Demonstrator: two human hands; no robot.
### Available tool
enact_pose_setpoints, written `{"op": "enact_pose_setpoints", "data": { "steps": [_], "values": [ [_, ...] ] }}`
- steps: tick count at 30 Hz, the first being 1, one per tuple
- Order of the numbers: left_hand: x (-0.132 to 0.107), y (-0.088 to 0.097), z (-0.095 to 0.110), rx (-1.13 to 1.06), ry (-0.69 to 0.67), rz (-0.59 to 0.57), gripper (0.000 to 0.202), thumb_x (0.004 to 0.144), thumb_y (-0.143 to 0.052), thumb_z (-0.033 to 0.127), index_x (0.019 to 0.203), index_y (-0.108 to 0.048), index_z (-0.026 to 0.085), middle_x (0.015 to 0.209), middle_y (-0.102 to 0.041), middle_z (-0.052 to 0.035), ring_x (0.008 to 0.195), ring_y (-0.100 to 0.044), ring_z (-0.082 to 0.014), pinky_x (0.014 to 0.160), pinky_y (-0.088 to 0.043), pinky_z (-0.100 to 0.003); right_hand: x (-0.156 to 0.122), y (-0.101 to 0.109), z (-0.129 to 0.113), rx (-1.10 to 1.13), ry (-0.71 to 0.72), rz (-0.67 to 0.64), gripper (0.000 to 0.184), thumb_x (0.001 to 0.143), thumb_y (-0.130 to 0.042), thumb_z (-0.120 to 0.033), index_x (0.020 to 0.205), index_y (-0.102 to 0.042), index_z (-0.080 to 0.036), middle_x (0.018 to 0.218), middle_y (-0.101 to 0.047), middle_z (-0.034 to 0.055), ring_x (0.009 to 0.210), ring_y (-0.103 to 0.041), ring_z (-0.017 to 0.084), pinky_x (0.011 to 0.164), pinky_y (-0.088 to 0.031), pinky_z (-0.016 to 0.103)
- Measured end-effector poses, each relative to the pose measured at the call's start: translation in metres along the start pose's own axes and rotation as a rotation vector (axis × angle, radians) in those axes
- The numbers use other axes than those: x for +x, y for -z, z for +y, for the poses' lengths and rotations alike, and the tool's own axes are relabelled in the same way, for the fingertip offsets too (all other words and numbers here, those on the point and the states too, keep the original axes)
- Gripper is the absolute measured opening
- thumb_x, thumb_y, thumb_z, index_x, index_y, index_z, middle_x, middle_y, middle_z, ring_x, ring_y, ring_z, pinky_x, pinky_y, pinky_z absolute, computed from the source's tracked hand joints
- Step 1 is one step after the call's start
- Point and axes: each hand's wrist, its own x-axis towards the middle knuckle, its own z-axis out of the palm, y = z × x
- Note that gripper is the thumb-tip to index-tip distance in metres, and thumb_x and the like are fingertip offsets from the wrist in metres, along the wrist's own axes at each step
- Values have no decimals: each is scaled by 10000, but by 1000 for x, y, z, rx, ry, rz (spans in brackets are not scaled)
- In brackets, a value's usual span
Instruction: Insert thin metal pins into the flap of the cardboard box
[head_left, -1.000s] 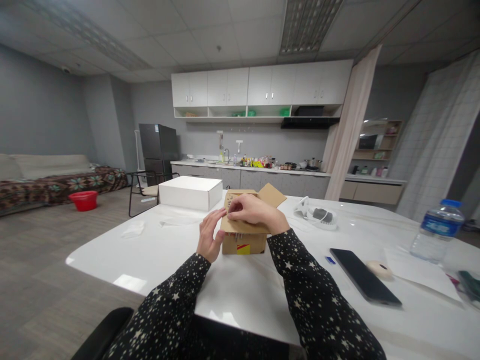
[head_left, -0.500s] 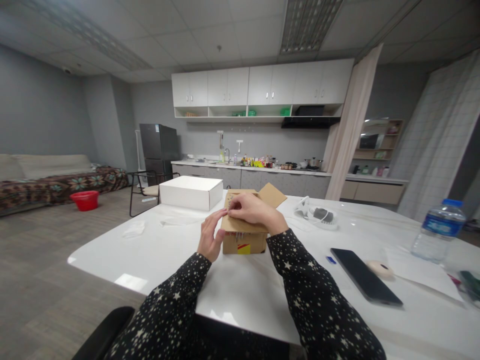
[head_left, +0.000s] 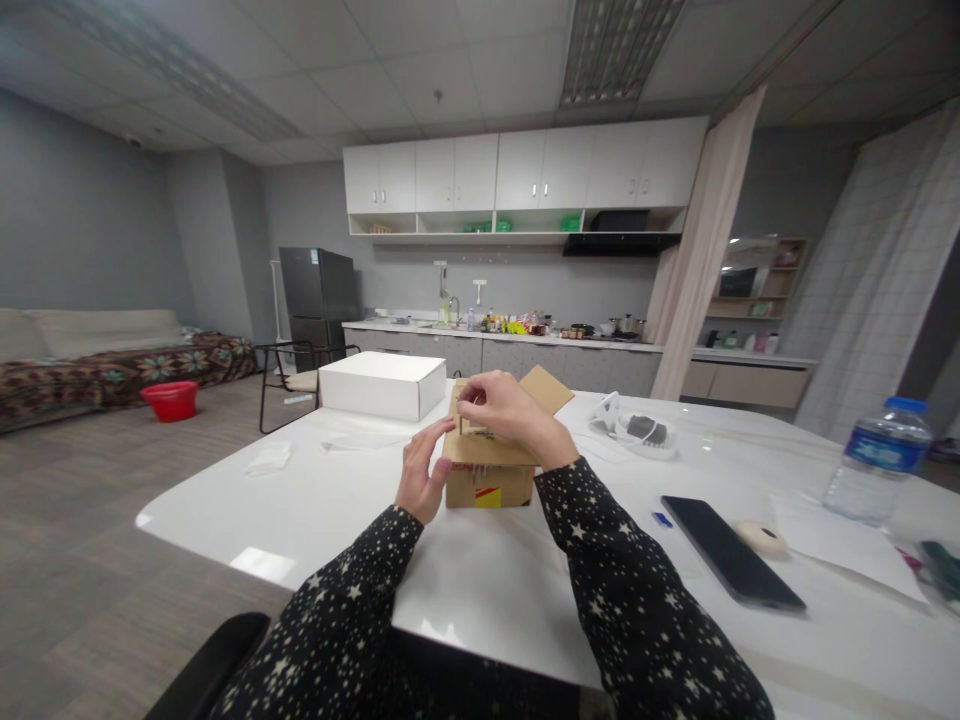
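Note:
A small brown cardboard box [head_left: 489, 484] with a red and yellow label stands on the white table [head_left: 480, 570] in front of me. My left hand [head_left: 420, 478] presses against the box's left side. My right hand [head_left: 508, 413] is over the box top, its fingers pinching a small thing or a flap at the opening; what exactly it pinches is too small to tell. One box flap [head_left: 551, 386] stands open at the far right.
A white closed box [head_left: 381, 384] sits behind the cardboard box. To the right lie a white headset-like item [head_left: 637, 432], a black phone [head_left: 731, 564], a small beige oval thing [head_left: 759, 537], a sheet of paper [head_left: 847, 545] and a water bottle [head_left: 874, 462]. Crumpled plastic [head_left: 268, 458] lies at the left.
My right hand has lifted slightly from the box's top flap, with its fingers now pinched above the opening. The left hand has stayed at the box's side.

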Motion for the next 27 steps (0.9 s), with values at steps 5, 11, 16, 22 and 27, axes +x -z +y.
{"op": "enact_pose_setpoints", "data": {
  "steps": [5,11,16,22,27],
  "values": [
    [0,-1,0,-1,15,-8,579,979,-275,588,1341,-526,212,1411,-558,-122,1311,-501,-285,1066,-395,-473,1,0,0,21,-15,69,133,773,-583,-163,745,-712,-148,745,-719,30,660,-591,118,617,-408,229],
    [0,0,0,-10,16,-14,578,978,-282,588,1346,-517,210,1425,-545,-125,1323,-493,-284,1075,-389,-481,2,1,1,43,-35,116,126,761,-591,-161,749,-716,-151,751,-721,31,663,-598,122,620,-415,233],
    [0,-1,-1,-6,17,-13,556,977,-309,573,1347,-519,216,1431,-543,-119,1319,-497,-288,1075,-390,-483,2,3,2,53,-38,147,133,761,-586,-149,749,-718,-147,734,-716,29,652,-592,119,617,-412,232],
    [0,-3,-2,-3,3,-9,536,974,-336,549,1349,-520,213,1425,-550,-120,1317,-505,-289,1080,-398,-490,2,6,1,100,-49,193,117,766,-596,-149,771,-712,-136,739,-711,35,667,-609,128,625,-426,237],
    [0,-2,-4,-11,-8,-19,523,970,-368,529,1362,-514,215,1437,-540,-121,1332,-494,-285,1094,-393,-493,0,16,-7,180,-76,273,102,800,-601,-169,805,-694,-126,766,-705,47,709,-617,140,673,-459,258]
  ]
}}
